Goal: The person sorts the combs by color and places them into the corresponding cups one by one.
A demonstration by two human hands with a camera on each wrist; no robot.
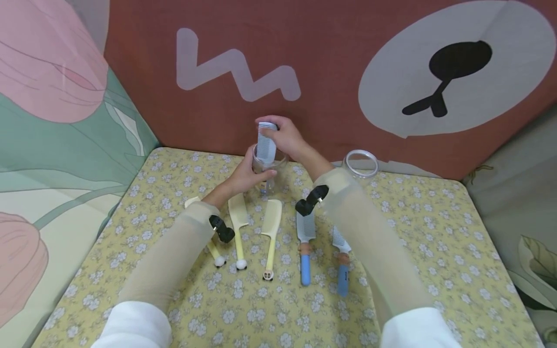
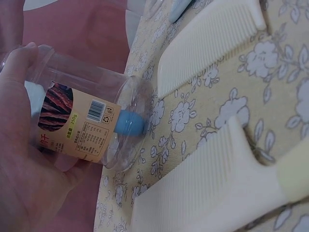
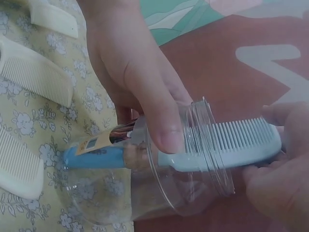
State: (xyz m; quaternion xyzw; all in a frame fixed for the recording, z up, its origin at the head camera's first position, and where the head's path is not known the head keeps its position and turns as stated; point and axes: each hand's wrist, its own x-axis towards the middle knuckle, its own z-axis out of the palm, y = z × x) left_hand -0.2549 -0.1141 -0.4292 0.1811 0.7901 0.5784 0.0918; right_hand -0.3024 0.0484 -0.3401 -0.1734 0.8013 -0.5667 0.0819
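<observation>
A clear plastic jar (image 3: 104, 195) with a printed paper label (image 2: 79, 123) stands near the back of the table. My left hand (image 1: 243, 176) grips it around the side near the mouth, its thumb (image 3: 169, 137) across the front. Inside, handle down, is a pale blue comb (image 1: 266, 145); its blue handle end (image 2: 129, 123) is near the jar's bottom. The comb's toothed head sticks out of the mouth. With thumb and fingers my right hand (image 1: 285, 137) pinches the head's top end.
Cream combs (image 1: 271, 217) with yellow handles lie in front of the jar. To their right are two combs with blue handles (image 1: 305, 270), one partly behind the right forearm. A clear round container or lid (image 1: 361, 164) sits at the back right, against the brown backdrop (image 1: 326, 96).
</observation>
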